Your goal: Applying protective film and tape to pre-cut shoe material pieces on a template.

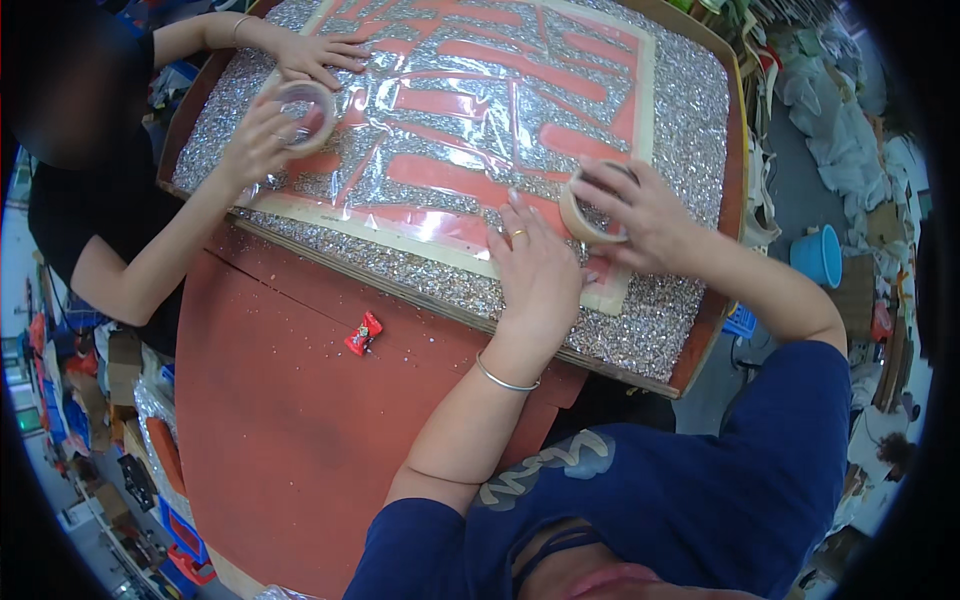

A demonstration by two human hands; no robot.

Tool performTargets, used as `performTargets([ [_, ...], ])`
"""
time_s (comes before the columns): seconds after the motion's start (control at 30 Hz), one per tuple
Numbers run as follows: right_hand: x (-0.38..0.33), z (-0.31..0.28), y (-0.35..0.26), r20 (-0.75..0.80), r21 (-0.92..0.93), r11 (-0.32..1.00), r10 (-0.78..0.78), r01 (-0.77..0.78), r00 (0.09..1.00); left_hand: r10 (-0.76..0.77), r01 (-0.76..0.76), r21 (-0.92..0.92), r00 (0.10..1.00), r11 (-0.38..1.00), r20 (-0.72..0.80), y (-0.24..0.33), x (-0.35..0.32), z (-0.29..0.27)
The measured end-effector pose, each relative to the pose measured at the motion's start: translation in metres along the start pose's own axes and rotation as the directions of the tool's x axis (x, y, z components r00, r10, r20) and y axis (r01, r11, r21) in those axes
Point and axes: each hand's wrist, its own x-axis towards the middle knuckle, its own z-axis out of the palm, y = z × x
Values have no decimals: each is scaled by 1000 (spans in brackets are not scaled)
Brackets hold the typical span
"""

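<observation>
My left hand [535, 255] lies flat with its fingers stretched out, near the front edge of a clear plastic sheet [450, 175] patterned with coral-pink shapes. A pale border [645, 100] runs round that sheet. Just to the right, my right hand [650, 220] grips a roll of tape [577, 218] standing on edge over the sheet's front right part. Under and around the sheet is a layer of small glittering silver stones [690, 130] in a wooden-rimmed tray [740, 190]. Some fingers of my right hand are hidden behind the roll.
At the left, a co-worker's hand [255, 140] holds another tape roll [327, 125], and their other hand [315, 58] presses on the sheet. A small red wrapped packet [363, 333] and scattered stones lie on the reddish-brown table [300, 450]. A blue bucket [817, 256] stands at right.
</observation>
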Motion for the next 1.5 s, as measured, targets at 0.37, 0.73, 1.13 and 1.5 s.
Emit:
performTargets([
  [0.37, 123, 39, 190, -104, -302, 780, 545, -548, 832, -17, 2, -90, 986, 996, -166, -56, 27, 0],
  [0.73, 21, 6, -5, 87, -106, 955, -267, 275, 960, -210, 132, -252, 926, 959, -314, -80, 23, -15],
  [1.13, 104, 66, -21, -154, -51, 975, -221, 215, 963, -350, 187, -437, 878, 880, -327, -75, 27, -15],
  [1.5, 32, 42, 76, -143, -361, 931, 10, -61, 990, -154, 131, -89, 931, 987, -332, -75, 28, 9],
])
